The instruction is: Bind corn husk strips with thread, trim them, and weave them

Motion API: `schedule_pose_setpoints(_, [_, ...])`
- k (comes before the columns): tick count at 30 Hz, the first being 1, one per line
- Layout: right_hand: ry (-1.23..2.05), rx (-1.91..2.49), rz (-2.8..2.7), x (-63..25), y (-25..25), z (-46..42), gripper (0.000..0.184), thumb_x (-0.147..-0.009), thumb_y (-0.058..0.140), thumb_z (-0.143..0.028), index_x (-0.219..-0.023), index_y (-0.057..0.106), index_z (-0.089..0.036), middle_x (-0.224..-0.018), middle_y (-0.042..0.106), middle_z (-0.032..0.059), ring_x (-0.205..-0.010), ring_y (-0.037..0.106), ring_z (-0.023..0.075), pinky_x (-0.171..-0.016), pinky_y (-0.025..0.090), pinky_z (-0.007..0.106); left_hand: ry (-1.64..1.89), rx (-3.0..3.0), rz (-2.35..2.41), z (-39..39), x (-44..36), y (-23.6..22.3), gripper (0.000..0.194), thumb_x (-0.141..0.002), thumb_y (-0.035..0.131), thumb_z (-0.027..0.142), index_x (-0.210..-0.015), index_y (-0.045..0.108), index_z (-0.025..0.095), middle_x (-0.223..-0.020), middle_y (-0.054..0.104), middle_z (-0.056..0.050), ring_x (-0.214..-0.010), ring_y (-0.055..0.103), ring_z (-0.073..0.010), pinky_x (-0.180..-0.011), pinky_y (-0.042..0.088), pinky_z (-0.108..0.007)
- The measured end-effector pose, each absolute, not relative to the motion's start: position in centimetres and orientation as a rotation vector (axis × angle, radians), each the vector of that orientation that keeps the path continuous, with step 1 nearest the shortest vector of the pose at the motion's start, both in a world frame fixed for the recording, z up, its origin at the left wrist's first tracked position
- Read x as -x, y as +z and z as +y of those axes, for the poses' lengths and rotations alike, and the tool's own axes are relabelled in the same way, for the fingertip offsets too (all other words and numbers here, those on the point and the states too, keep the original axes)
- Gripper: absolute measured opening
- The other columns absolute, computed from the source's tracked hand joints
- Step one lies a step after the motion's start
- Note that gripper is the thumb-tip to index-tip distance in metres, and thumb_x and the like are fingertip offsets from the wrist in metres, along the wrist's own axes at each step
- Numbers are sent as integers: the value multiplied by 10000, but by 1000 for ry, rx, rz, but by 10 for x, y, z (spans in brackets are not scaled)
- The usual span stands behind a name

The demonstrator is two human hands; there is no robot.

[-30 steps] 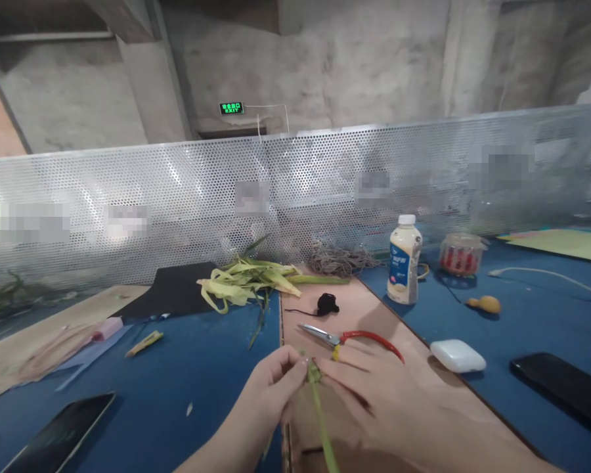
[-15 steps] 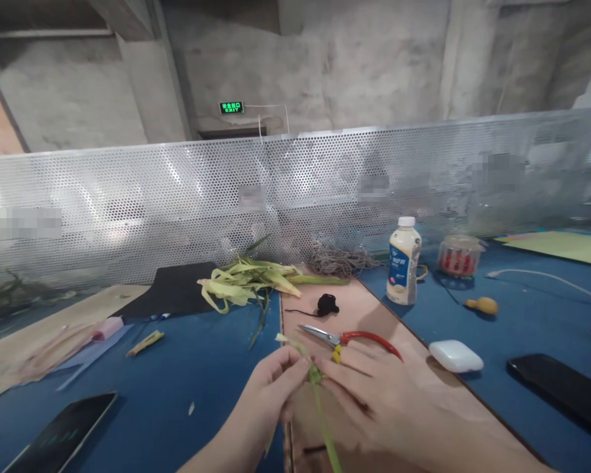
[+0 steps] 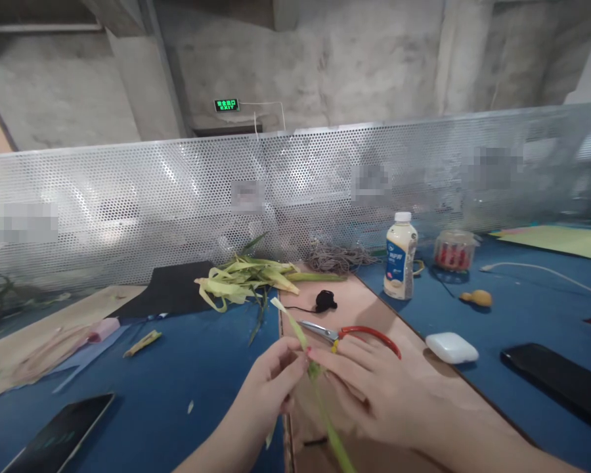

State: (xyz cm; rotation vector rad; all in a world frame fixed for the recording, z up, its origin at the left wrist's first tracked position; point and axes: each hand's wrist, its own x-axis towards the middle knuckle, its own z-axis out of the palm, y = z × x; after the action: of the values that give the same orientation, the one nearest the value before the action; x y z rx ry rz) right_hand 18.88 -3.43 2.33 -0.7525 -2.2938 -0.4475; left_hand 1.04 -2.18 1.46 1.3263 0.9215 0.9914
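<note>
Between my fingertips is a long pale-green leaf strip point(image 3: 331, 420), with one end rising past the fingers and the other trailing down toward me. My left hand point(image 3: 276, 374) is closed, thumb and forefinger pinching the strip where it looks knotted or folded. My right hand point(image 3: 374, 381) meets it from the other side, its fingers pressed on the same spot; the exact grip there is partly hidden. Just beyond the knuckles lie red-handled scissors point(image 3: 369, 335), blades pointing left. A small yellow bit point(image 3: 335, 345) shows at the right fingers. Behind is a ball of black yarn point(image 3: 326, 301).
A pile of green husk leaves point(image 3: 246, 279) lies ahead beside grey cord point(image 3: 342, 257). To the right are a bottle point(image 3: 400, 259), a lidded tub point(image 3: 454, 253), a small gourd point(image 3: 477, 298), a white case point(image 3: 452, 348) and a black phone point(image 3: 561, 387). Another phone point(image 3: 62, 433) lies left. A perforated metal screen point(image 3: 187, 197) stands behind.
The strip's upper end has swung up and stands longer above my fingers. Both hands stay together at nearly the same place. The whole view has shifted slightly.
</note>
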Motion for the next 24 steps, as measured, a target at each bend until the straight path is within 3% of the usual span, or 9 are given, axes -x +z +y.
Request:
schedule_pose_setpoints(6, [-362, 741, -2345, -185, 16, -31, 404, -828, 346, -126, -1219, 441, -165, -895, 621, 84, -795, 569, 190, -659, 486, 333, 964, -1373, 945, -18, -5, 10, 265, -716, 583, 423, -701, 529, 164, -489, 279, 96, -424, 186, -51, -375, 139, -169])
schedule_pose_setpoints(10, [-363, 822, -2426, -185, 16, -29, 463, -824, 375, -135, -1276, 383, -233, -885, 615, 50, -787, 567, 189, -686, 478, 357, 950, -1374, 914, -15, -4, 10, 257, -725, 574, 403, -656, 499, 167, -488, 271, 96, -424, 186, -50, -370, 139, -164])
schedule_pose_setpoints(18, [-363, 851, -2409, -183, 15, -29, 462, -783, 385, -119, -1225, 459, -229, -938, 642, 53, -747, 599, 175, -619, 488, 298, 895, -1426, 963, -10, -4, 4, 270, -745, 530, 417, -655, 486, 166, -471, 262, 103, -398, 185, -44, -363, 143, -168])
schedule_pose_setpoints(24, [-282, 923, -2443, -184, 12, -25, 514, -762, 393, -105, -1255, 418, -250, -982, 636, 36, -831, 595, 176, -700, 487, 311, 838, -1506, 1026, -8, -2, 3, 265, -774, 487, 411, -726, 536, 155, -470, 364, 90, -376, 231, -45, -371, 171, -187])
